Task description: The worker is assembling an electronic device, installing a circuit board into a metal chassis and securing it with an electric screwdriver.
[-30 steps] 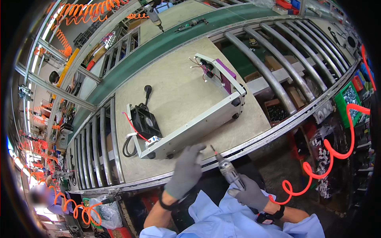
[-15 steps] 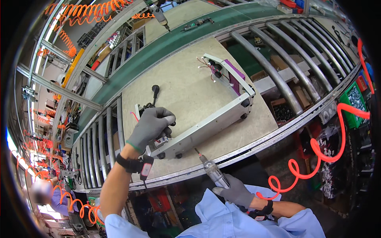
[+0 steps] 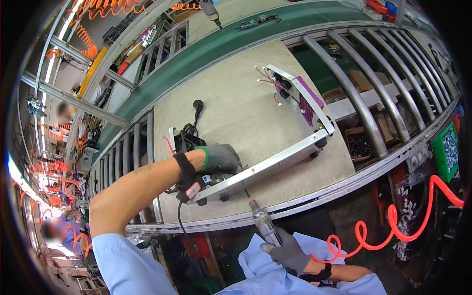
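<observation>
Grey gloves, green-cuffed left grip, black wristbands, light-blue sleeves.

A factory assembly line is indicated by the green conveyor belt, steel rollers, and coiled air hoses.

Head camera looks steeply down (fisheye) over the workbench.

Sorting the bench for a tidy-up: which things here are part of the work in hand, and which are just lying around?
In hand:
- metal chassis, steadied by the left hand
- pneumatic screwdriver, gripped by the right hand, tip at the chassis side
- black plug and cable attached to the unit

Lying about:
- green bin of small parts
- screwdriver hanging above the belt
</observation>
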The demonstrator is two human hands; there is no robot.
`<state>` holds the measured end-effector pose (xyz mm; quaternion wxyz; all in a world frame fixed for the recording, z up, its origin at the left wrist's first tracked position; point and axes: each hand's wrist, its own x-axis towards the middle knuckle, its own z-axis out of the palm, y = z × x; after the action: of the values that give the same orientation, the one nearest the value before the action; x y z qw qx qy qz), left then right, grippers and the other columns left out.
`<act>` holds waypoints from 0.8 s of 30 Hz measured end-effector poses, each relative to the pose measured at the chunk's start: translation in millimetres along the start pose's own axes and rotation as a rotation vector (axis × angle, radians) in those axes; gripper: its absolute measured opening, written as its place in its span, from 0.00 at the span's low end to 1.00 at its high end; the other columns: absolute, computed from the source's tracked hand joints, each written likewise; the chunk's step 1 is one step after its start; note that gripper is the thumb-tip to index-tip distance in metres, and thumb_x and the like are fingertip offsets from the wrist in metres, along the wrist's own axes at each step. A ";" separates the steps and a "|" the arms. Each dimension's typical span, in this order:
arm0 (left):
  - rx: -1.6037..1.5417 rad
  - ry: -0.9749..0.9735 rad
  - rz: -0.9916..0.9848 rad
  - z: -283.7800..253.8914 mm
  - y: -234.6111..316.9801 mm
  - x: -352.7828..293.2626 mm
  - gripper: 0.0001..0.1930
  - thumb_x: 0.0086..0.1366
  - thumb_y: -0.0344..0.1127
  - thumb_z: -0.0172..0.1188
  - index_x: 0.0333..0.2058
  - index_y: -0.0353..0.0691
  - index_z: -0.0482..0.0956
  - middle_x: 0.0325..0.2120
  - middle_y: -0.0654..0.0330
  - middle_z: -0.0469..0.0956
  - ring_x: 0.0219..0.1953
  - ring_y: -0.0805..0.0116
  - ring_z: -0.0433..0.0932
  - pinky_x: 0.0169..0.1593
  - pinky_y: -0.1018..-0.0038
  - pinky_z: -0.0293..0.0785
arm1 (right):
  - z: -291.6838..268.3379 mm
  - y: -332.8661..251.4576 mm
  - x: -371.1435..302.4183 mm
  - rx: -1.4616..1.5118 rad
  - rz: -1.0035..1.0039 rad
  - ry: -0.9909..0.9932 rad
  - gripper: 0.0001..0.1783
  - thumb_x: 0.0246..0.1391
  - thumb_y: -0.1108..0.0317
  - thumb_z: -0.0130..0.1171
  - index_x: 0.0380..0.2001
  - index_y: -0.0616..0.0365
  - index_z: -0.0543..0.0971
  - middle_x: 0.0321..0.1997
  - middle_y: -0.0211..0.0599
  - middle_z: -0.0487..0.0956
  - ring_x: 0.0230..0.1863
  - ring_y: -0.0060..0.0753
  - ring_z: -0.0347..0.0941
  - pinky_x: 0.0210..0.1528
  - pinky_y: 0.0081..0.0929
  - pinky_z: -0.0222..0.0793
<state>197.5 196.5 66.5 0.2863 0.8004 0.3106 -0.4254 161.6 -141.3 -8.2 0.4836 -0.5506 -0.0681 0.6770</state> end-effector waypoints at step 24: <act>0.296 -0.177 0.189 15.6 -12.1 30.5 0.14 0.56 0.40 0.56 0.35 0.38 0.84 0.34 0.47 0.82 0.35 0.48 0.79 0.39 0.59 0.74 | -8.8 15.5 11.6 0.111 -0.030 -0.100 0.27 0.54 0.58 0.69 0.52 0.58 0.71 0.26 0.30 0.73 0.20 0.18 0.69 0.21 0.23 0.67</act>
<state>194.4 200.8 30.6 0.2305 0.8188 0.1419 -0.5062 160.6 -144.8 -29.2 0.5195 -0.4872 -0.0628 0.6992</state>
